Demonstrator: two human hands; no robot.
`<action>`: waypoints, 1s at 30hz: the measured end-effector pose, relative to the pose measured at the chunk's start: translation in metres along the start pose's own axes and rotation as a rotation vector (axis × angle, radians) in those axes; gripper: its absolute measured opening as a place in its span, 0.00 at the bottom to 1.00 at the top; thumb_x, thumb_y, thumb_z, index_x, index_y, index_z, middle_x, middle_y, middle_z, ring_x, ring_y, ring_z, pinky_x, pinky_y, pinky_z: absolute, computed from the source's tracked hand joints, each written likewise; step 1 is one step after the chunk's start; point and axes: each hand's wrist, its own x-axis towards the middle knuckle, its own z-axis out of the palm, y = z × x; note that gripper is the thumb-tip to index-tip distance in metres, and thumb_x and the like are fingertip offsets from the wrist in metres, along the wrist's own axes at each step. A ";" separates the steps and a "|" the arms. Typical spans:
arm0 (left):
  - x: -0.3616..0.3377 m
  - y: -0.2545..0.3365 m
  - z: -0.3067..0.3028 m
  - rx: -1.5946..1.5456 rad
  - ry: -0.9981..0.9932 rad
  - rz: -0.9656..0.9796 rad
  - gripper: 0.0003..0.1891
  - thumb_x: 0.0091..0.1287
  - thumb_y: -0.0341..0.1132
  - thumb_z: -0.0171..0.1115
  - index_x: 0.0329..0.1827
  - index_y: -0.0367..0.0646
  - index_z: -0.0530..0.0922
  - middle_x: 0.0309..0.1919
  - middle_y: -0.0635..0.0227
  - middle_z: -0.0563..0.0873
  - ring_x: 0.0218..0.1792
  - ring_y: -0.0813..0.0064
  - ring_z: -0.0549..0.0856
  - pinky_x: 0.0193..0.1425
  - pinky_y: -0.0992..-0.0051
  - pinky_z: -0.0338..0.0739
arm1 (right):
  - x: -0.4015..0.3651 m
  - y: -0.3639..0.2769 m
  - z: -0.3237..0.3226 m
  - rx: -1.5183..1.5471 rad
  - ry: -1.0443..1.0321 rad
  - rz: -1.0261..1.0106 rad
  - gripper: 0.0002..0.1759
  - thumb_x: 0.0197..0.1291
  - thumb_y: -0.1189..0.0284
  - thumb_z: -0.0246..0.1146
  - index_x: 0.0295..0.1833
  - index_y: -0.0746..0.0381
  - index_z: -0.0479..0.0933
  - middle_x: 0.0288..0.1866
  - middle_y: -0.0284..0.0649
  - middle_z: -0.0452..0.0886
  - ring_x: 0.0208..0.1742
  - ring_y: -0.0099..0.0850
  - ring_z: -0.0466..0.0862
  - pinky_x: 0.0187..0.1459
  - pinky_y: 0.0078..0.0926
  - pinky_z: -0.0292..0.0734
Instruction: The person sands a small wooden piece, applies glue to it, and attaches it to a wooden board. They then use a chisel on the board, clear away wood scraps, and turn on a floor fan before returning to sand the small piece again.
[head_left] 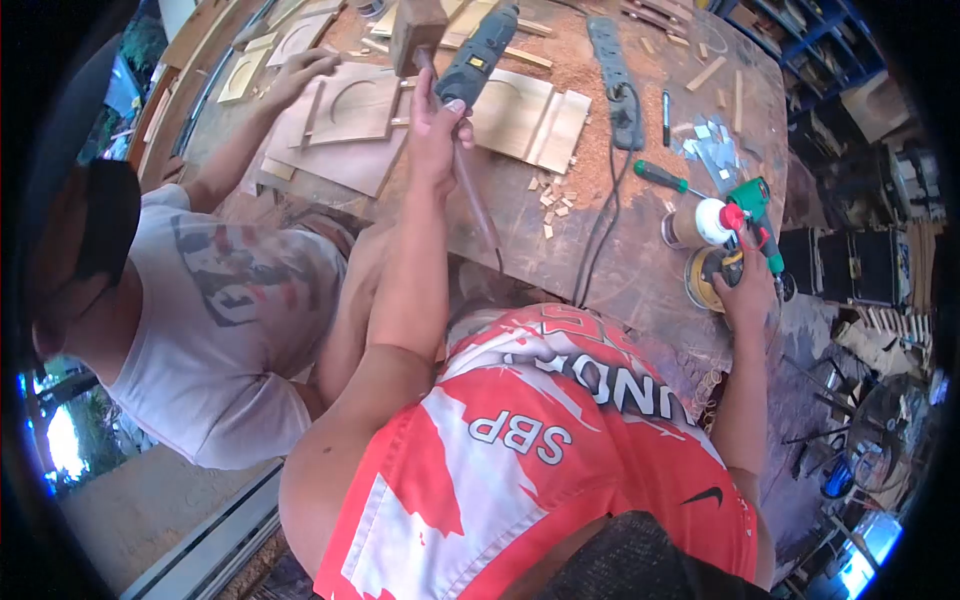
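My left hand [440, 130] is closed around the lower end of a dark grey rotary tool [480, 55], over the workbench. A brown wooden mallet [415, 35] is right beside that hand; its long handle passes by the palm and reaches over the bench edge. Whether my fingers also touch the handle is hard to tell. At the right edge of the bench, my right hand [748, 292] has its fingers curled over a round yellow-and-black sander [706, 276]. Close to it are a white bottle with a red cap [712, 222] and a green power tool [752, 198].
Wooden panels [520, 120], sawdust and small offcuts lie across the workbench [530, 235]. A power strip [615, 80] trails cables over the front edge. A green screwdriver [660, 177] lies to the right. At left, another person's hand [300, 75] is by a panel with a round recess.
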 end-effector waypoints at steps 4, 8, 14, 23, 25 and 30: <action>0.013 0.001 -0.022 0.058 0.035 -0.029 0.41 0.65 0.26 0.61 0.80 0.55 0.52 0.32 0.64 0.79 0.21 0.81 0.75 0.22 0.81 0.73 | 0.000 0.004 0.008 0.099 0.064 -0.060 0.45 0.41 0.67 0.78 0.68 0.54 0.68 0.64 0.48 0.73 0.62 0.50 0.76 0.61 0.48 0.72; 0.039 -0.004 -0.046 0.110 0.014 -0.035 0.41 0.64 0.27 0.61 0.80 0.53 0.51 0.31 0.66 0.79 0.21 0.81 0.76 0.23 0.80 0.73 | 0.000 0.003 0.008 0.047 0.008 0.008 0.47 0.42 0.64 0.77 0.71 0.53 0.65 0.65 0.46 0.73 0.63 0.51 0.75 0.63 0.48 0.70; 0.075 -0.008 -0.082 0.309 -0.040 -0.061 0.41 0.64 0.26 0.62 0.80 0.50 0.53 0.31 0.68 0.79 0.22 0.81 0.76 0.24 0.80 0.73 | 0.002 0.011 0.015 0.004 -0.012 0.021 0.47 0.43 0.63 0.77 0.72 0.51 0.64 0.66 0.46 0.72 0.63 0.50 0.75 0.63 0.49 0.70; 0.113 -0.014 -0.093 0.541 -0.168 -0.120 0.39 0.60 0.27 0.66 0.77 0.49 0.61 0.29 0.68 0.80 0.22 0.81 0.78 0.26 0.78 0.74 | 0.002 0.011 0.015 0.022 -0.029 0.057 0.50 0.45 0.68 0.76 0.75 0.50 0.60 0.67 0.44 0.71 0.67 0.49 0.72 0.65 0.45 0.71; 0.118 -0.015 -0.093 0.572 -0.217 -0.143 0.40 0.60 0.27 0.66 0.77 0.50 0.61 0.29 0.68 0.81 0.22 0.81 0.78 0.27 0.78 0.75 | 0.002 -0.001 0.005 0.016 -0.044 0.070 0.50 0.45 0.67 0.76 0.75 0.49 0.60 0.67 0.44 0.70 0.67 0.48 0.72 0.64 0.45 0.71; 0.123 -0.024 -0.092 0.641 -0.310 -0.231 0.41 0.60 0.28 0.67 0.78 0.51 0.61 0.35 0.67 0.83 0.23 0.82 0.78 0.29 0.78 0.75 | 0.000 -0.001 0.005 0.014 0.021 0.056 0.47 0.43 0.64 0.77 0.70 0.54 0.65 0.60 0.48 0.73 0.59 0.53 0.76 0.59 0.48 0.73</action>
